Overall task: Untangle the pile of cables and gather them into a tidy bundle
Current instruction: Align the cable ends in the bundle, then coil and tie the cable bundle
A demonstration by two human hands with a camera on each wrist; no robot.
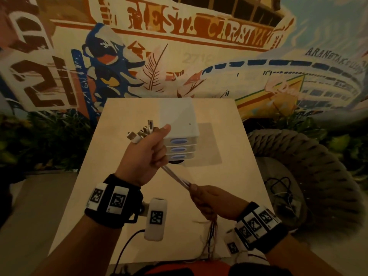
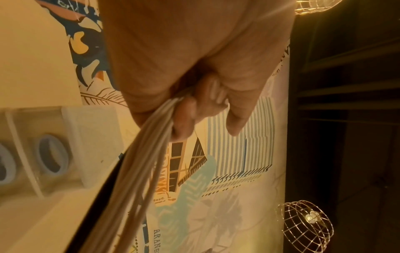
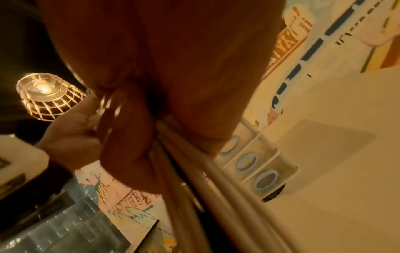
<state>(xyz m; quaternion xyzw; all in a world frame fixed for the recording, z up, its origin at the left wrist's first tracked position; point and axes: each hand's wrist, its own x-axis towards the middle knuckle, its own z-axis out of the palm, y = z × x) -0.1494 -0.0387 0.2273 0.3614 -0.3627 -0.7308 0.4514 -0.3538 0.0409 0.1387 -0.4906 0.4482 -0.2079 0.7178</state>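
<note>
Fingers (image 1: 159, 148) of your left hand (image 1: 142, 156) clamp the cables (image 1: 175, 176) below their plugs (image 1: 139, 132), right hand (image 1: 211, 200) gripping lower, so strands pull straight and parallel above the desk (image 1: 229, 176).

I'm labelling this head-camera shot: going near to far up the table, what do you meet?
Right hand → taut cables → left hand → plugs → drawer box → painted wall.

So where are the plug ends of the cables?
In the head view, the USB plugs stick up from the left hand, left of the small white drawer unit.
</note>
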